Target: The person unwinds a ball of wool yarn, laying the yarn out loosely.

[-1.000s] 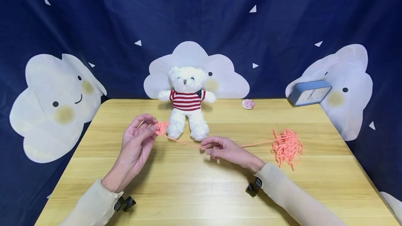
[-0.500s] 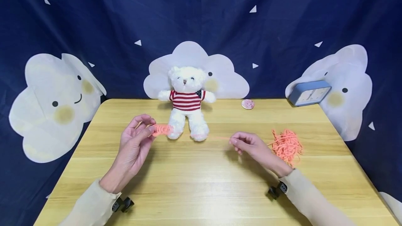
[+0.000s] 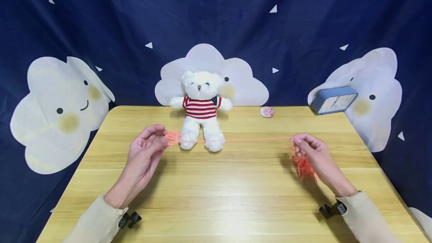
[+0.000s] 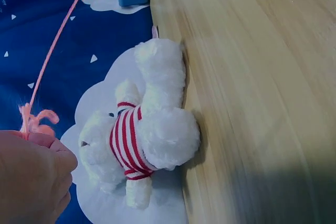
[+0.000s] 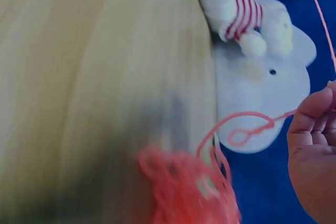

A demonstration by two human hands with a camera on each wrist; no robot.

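My left hand [image 3: 145, 160] pinches a small bunch of coral-orange knitting [image 3: 173, 137] between thumb and fingers, just left of the teddy bear's feet. From it a single strand of yarn [image 3: 249, 139] runs taut to the right, past the bear's legs. At its far end my right hand [image 3: 315, 156] pinches the strand between thumb and forefinger. Beneath and partly behind that hand lies a loose heap of coral yarn [image 3: 305, 168], blurred in the right wrist view, where a looped tail of yarn [image 5: 239, 113] leads from the heap up to my fingers.
A white teddy bear [image 3: 201, 108] in a striped shirt sits at the table's back edge. A round pink badge [image 3: 267, 112] and a blue clock [image 3: 333, 100] stand farther right on the wooden table [image 3: 216, 198]. Behind hangs a dark blue curtain [image 3: 236, 18] with clouds.
My right hand has moved far to the right and slightly up, drawing the strand out longer and straighter, and now partly covers the yarn heap. My left hand has barely moved.
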